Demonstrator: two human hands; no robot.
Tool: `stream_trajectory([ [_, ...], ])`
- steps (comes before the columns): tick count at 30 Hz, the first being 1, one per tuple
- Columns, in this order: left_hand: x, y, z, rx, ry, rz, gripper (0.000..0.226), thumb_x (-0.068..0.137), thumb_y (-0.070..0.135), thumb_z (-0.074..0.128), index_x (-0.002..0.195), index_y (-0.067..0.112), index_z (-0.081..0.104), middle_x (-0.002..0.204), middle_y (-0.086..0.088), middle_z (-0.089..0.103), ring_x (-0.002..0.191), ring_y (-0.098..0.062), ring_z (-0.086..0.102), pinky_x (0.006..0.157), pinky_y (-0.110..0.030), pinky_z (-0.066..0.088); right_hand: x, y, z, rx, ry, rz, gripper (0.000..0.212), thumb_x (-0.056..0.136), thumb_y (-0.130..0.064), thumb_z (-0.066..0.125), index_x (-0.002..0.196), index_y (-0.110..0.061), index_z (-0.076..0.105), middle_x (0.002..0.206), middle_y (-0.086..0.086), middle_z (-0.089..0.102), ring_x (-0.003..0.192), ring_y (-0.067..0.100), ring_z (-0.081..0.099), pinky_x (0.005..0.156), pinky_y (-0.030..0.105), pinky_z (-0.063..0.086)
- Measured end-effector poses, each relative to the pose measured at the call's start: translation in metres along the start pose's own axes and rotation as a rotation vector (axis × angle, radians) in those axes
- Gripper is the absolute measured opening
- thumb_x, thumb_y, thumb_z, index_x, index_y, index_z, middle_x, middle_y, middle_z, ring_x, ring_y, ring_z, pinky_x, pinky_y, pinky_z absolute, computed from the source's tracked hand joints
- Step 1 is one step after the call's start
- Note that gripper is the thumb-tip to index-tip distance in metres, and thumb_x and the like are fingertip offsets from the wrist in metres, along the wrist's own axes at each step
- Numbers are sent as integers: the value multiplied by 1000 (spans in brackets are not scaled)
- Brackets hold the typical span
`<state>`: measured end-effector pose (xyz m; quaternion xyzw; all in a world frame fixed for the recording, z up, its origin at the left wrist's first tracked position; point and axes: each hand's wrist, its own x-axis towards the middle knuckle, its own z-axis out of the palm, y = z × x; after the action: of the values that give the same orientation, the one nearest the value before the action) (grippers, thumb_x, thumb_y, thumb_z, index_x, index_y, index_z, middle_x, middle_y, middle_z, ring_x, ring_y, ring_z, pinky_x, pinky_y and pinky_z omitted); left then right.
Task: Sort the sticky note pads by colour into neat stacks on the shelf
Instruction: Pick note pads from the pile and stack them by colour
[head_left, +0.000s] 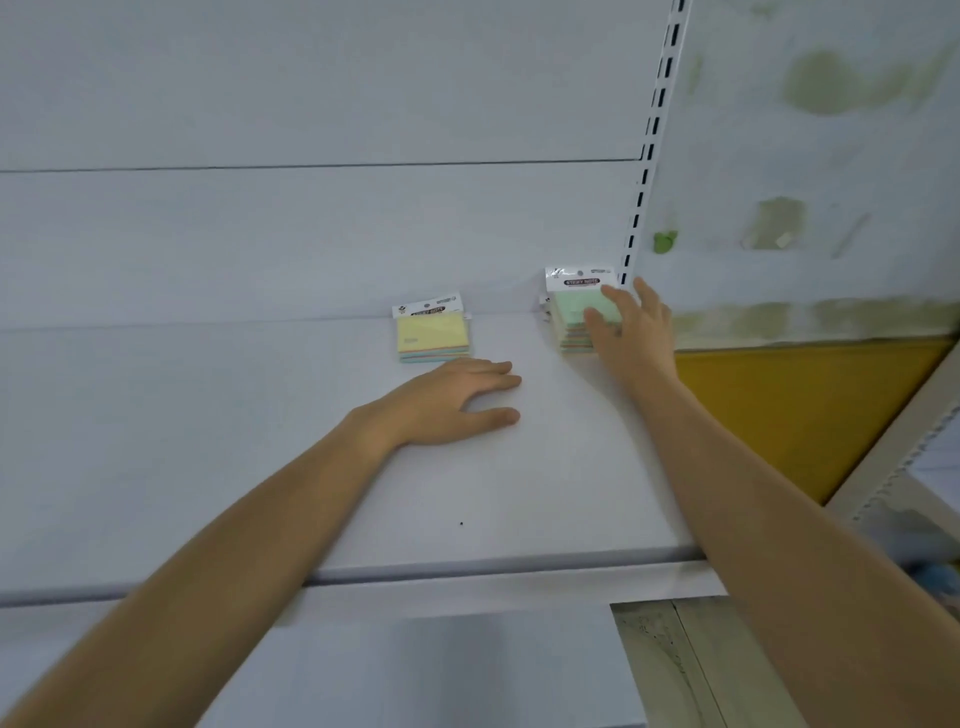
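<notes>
shelf (260, 441) – smooth matt white metal; sticky note pads (434, 338) – pastel paper, glossy plastic wrap; wall (831, 156) – stained, rough.

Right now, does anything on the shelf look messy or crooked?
A little. The yellow-topped stack sits slightly turned, not square with the back edge of the shelf. The green-topped stack under the right hand is taller, and its layers look a bit uneven. The left hand rests flat. Nothing looks spilled or torn.

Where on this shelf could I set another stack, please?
The shelf lies bare left of the yellow-topped stack, and along its front edge. Between that stack and the green-topped stack the left hand rests flat. The right hand crowds the corner.
</notes>
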<state>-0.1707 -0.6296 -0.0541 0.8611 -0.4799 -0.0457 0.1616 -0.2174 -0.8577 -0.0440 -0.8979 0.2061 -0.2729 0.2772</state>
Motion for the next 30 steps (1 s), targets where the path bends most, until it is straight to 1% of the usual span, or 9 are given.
stream_trajectory([
  [3, -4, 1, -4, 25, 24, -6, 53, 90, 47, 45, 138, 27, 38, 153, 8, 29, 141, -10, 23, 113, -25, 17, -9, -16, -4, -63, 87, -196, 44, 91, -36, 46, 132, -20, 46, 152, 8, 26, 139, 29, 21, 115, 42, 16],
  [5, -10, 0, -9, 83, 28, -19, 52, 91, 47, 43, 138, 27, 39, 152, 8, 29, 141, -10, 24, 113, -25, 19, -18, -30, -2, -84, 89, -337, 41, 91, -32, 48, 129, -18, 50, 149, 9, 33, 137, 30, 28, 114, 41, 17],
  [8, -25, -10, -20, 137, 60, -63, 49, 92, 46, 41, 137, 27, 39, 150, 8, 34, 140, -9, 26, 112, -26, 23, -29, -57, 8, -155, 7, -518, 39, 90, -30, 51, 127, -16, 52, 146, 8, 38, 135, 29, 33, 114, 40, 16],
  [10, -46, -23, -30, 152, 104, -92, 47, 92, 46, 41, 136, 28, 41, 148, 6, 38, 138, -10, 29, 111, -27, 26, -35, -80, 19, -199, -76, -597, 40, 90, -31, 50, 128, -18, 51, 146, 5, 39, 135, 26, 33, 114, 39, 14],
  [13, -95, -56, -48, 197, 139, -145, 47, 92, 47, 38, 136, 30, 40, 148, 9, 37, 138, -10, 29, 110, -26, 25, -45, -127, 43, -244, -178, -686, 43, 90, -34, 49, 131, -20, 48, 147, 2, 38, 136, 23, 33, 115, 39, 16],
  [16, -163, -102, -69, 261, 192, -256, 48, 93, 49, 34, 137, 31, 39, 149, 10, 36, 137, -11, 30, 111, -26, 24, -67, -187, 79, -230, -245, -754, 45, 91, -38, 47, 133, -22, 45, 148, 1, 36, 136, 22, 31, 114, 36, 14],
  [22, -318, -201, -120, 322, 281, -583, 48, 96, 44, 31, 139, 25, 38, 150, 3, 36, 138, -17, 31, 113, -32, 24, -133, -314, 171, -168, -363, -826, 48, 92, -41, 41, 137, -24, 38, 150, 0, 32, 138, 19, 27, 114, 34, 14],
  [27, -420, -256, -155, 310, 373, -725, 44, 96, 37, 37, 135, 17, 44, 144, -7, 44, 134, -25, 38, 110, -37, 31, -181, -412, 237, -130, -470, -878, 48, 94, -41, 39, 138, -23, 36, 151, 1, 32, 139, 21, 27, 115, 37, 19],
  [30, -463, -288, -174, 267, 397, -802, 43, 96, 35, 37, 134, 16, 45, 144, -9, 44, 132, -27, 40, 109, -39, 32, -196, -460, 270, -136, -531, -909, 48, 94, -41, 36, 139, -24, 34, 150, 2, 32, 139, 21, 26, 114, 37, 18],
])
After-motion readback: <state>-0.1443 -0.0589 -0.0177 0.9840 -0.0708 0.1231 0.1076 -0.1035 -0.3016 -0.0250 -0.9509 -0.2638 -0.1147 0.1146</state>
